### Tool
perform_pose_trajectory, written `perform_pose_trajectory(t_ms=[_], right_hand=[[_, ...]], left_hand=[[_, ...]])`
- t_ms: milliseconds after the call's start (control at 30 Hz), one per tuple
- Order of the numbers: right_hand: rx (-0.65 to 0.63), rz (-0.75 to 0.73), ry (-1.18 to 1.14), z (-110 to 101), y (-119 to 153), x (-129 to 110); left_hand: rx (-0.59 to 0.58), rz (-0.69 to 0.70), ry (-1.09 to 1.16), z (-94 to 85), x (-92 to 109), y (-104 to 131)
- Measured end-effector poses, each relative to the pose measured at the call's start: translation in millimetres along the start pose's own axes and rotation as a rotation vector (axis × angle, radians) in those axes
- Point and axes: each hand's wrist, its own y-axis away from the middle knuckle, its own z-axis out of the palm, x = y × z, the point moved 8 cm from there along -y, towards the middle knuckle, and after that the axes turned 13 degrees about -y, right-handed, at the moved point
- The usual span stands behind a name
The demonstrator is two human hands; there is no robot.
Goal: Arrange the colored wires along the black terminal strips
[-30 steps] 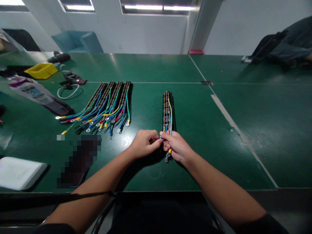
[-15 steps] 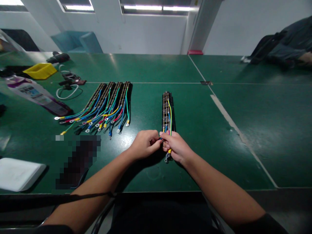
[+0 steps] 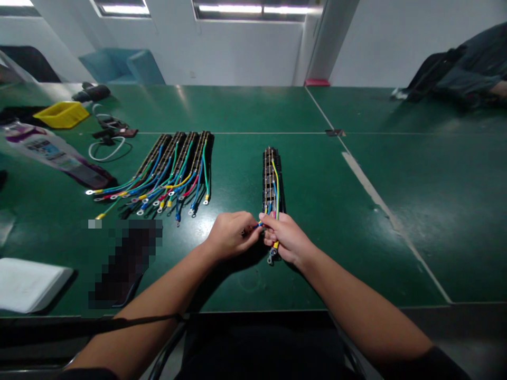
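Observation:
A black terminal strip (image 3: 269, 174) lies lengthwise in front of me, with blue and yellow-green wires running along it toward me. My right hand (image 3: 285, 235) is closed around the wires at the strip's near end; a yellow-sleeved ring lug (image 3: 275, 246) sticks out below its fingers. Close on its left, my left hand (image 3: 233, 235) pinches the end of a blue wire (image 3: 259, 225), partly hidden by the fingertips. Several similar strips (image 3: 180, 153) lie side by side to the left, their coloured wires with ring lugs fanned toward me.
On the left are a bottle (image 3: 55, 153), a yellow tray (image 3: 63, 114), a coiled cable (image 3: 106, 149), a white box (image 3: 34, 284) and a blurred-out dark object (image 3: 124, 264). A person's arm (image 3: 475, 68) rests at the far right.
My left hand has shifted slightly left, away from my right hand, and more of the blue wire shows between them. The right hand keeps its hold.

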Motion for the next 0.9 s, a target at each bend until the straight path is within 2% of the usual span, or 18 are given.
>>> perform_pose_trajectory(t_ms=[233, 333, 533, 667, 767, 900], right_hand=[[-0.057, 0.023, -0.006, 1.4, -0.9, 1.9], [-0.052, 0.031, -0.015, -0.1, -1.0, 2.2], [-0.043, 0.062, -0.052, -3.4, -1.7, 2.0], [-0.052, 0.076, -0.030, -3.5, -1.8, 1.9], [-0.057, 0.067, 0.025, -2.8, -1.0, 1.3], [-0.060, 0.042, 0.101, -1.3, 0.6, 0.4]], left_hand=[[-0.100, -0.050, 0.036, 5.1, -2.4, -1.3], [-0.059, -0.025, 0.044, 1.2, -1.7, -0.2], [-0.016, 0.147, 0.061, -4.3, 7.8, 2.2], [0.011, 0.176, 0.064, -5.6, 5.4, 0.6], [0.013, 0.150, 0.112, -4.9, 1.8, -3.5], [-0.031, 0.045, 0.161, -2.3, -4.1, -10.2]])
